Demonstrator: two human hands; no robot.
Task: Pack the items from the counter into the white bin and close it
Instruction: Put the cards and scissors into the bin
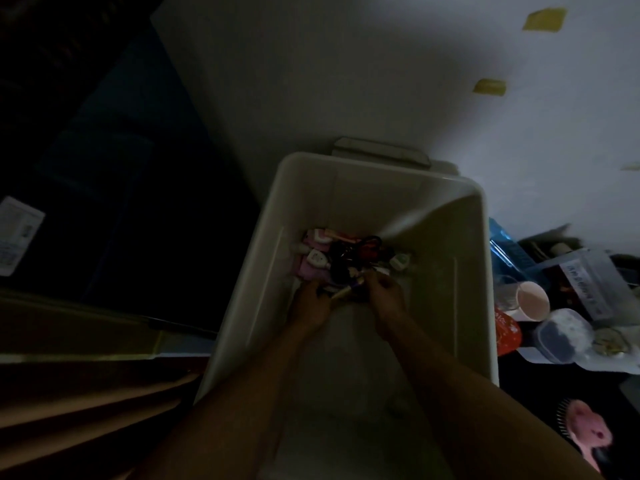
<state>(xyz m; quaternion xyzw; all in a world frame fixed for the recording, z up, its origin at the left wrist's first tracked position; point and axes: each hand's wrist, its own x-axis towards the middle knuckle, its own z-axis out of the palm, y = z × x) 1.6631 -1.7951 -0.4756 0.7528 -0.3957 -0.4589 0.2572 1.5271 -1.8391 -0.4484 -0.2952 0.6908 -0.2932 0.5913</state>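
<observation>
Ok: left hand and right hand each pinch one end of tan stick between them, in white bin; likely light, rigid, so grip mid-shaft.

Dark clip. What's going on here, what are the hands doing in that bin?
A person has both arms down in the open white bin. The left hand and right hand meet at a small light-handled item on its floor, beside a pile of small pink and black items at the far end. Too dim to tell the grip. A cup, a lidded container and a pink brush sit outside on the right.
</observation>
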